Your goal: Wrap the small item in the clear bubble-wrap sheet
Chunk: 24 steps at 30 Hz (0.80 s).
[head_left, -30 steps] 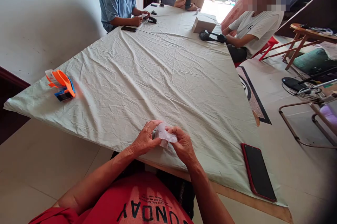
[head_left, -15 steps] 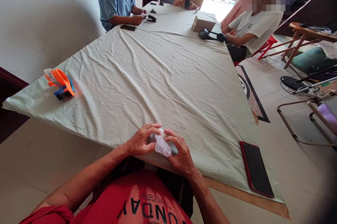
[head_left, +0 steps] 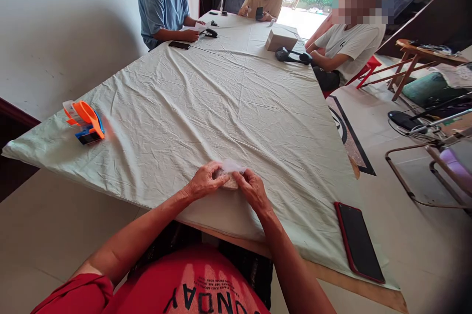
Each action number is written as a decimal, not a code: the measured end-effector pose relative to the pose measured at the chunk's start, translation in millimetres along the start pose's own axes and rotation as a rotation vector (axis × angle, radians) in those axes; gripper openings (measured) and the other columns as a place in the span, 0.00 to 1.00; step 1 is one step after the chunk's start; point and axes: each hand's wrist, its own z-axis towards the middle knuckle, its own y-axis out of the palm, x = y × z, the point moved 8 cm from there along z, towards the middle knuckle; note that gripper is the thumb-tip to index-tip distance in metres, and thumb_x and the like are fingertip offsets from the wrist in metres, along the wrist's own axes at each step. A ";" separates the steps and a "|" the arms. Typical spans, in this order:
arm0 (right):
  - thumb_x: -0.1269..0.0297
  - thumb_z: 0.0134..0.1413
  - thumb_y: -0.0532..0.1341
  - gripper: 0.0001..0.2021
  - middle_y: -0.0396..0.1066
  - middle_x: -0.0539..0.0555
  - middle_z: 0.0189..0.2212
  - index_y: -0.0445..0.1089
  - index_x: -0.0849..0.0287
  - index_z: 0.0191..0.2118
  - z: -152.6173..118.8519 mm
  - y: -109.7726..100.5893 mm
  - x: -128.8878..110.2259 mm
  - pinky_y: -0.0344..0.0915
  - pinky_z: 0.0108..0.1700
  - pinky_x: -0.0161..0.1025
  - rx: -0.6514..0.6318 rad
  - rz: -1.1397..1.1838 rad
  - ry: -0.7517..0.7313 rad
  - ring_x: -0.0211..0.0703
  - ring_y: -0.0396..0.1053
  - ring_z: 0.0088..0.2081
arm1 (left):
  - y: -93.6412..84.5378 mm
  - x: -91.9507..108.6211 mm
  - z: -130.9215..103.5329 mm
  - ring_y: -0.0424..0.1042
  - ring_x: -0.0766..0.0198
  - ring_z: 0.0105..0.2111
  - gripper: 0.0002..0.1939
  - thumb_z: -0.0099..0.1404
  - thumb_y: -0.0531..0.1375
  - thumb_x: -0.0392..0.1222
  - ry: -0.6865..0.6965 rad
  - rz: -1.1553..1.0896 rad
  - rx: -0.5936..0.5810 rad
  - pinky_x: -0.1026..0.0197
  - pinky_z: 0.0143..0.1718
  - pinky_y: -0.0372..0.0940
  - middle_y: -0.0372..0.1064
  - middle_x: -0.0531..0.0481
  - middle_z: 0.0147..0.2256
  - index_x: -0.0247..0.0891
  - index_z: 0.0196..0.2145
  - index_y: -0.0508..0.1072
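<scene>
Close to the table's near edge, my left hand (head_left: 205,180) and my right hand (head_left: 254,190) close round a small beige-brown object (head_left: 231,184) from either side. Its exact kind cannot be made out. A piece of translucent white wrap (head_left: 233,166), which looks like bubble wrap, stands up from its far side between my fingertips. Thumbs lie on the near face, and the fingers are partly hidden behind the object and the wrap.
An orange and blue tape dispenser (head_left: 88,122) stands at the left. A red-cased phone (head_left: 359,240) lies near the right edge. Farther back are a cardboard box (head_left: 280,40), black headphones (head_left: 293,55) and another phone (head_left: 180,45). Three people sit around the wrinkled tablecloth (head_left: 206,102).
My hands have moved forward and turned the wrapped object, so a beige-brown face now shows. The wrap has shifted from the near side to the far side.
</scene>
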 end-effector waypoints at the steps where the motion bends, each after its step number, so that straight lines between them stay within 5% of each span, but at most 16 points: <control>1: 0.50 0.56 0.58 0.15 0.69 0.49 0.24 0.71 0.56 0.29 7.6 -1.1 1.6 0.58 0.31 0.37 0.010 -0.023 0.012 0.42 0.63 0.28 | 2.2 -1.2 4.4 0.72 0.57 0.46 0.18 0.61 0.62 0.42 -0.010 -0.060 -0.030 0.58 0.47 0.66 0.74 0.46 0.46 0.37 0.48 0.74; 5: 0.49 0.55 0.57 0.18 0.61 0.47 0.20 0.63 0.56 0.22 28.7 -2.6 6.1 0.52 0.28 0.37 0.006 -0.051 0.057 0.40 0.57 0.25 | 15.2 -9.0 17.6 0.72 0.56 0.49 0.26 0.60 0.63 0.42 -0.045 -0.364 -0.142 0.55 0.51 0.66 0.72 0.43 0.50 0.34 0.56 0.68; 10: 0.45 0.57 0.56 0.21 0.59 0.46 0.20 0.61 0.56 0.22 34.0 -5.3 2.9 0.51 0.27 0.37 -0.027 -0.006 0.066 0.38 0.55 0.24 | 15.3 -25.7 32.8 0.71 0.57 0.48 0.33 0.58 0.66 0.47 -0.159 -0.578 -0.048 0.55 0.51 0.65 0.70 0.40 0.49 0.32 0.58 0.65; 17: 0.43 0.52 0.64 0.20 0.68 0.49 0.26 0.72 0.59 0.33 0.5 7.4 2.8 0.55 0.28 0.36 -0.199 0.127 0.104 0.39 0.61 0.27 | 17.9 -28.1 12.5 0.72 0.63 0.39 0.37 0.61 0.64 0.45 -0.276 -0.545 -0.063 0.61 0.39 0.67 0.69 0.47 0.42 0.35 0.64 0.58; 24: 0.46 0.49 0.67 0.18 0.68 0.48 0.24 0.72 0.57 0.33 -15.3 10.9 5.9 0.56 0.27 0.36 -0.124 0.122 0.089 0.38 0.61 0.26 | 7.0 -11.5 -15.8 0.69 0.55 0.51 0.33 0.58 0.65 0.40 -0.088 -0.203 0.024 0.52 0.54 0.65 0.68 0.42 0.54 0.40 0.61 0.65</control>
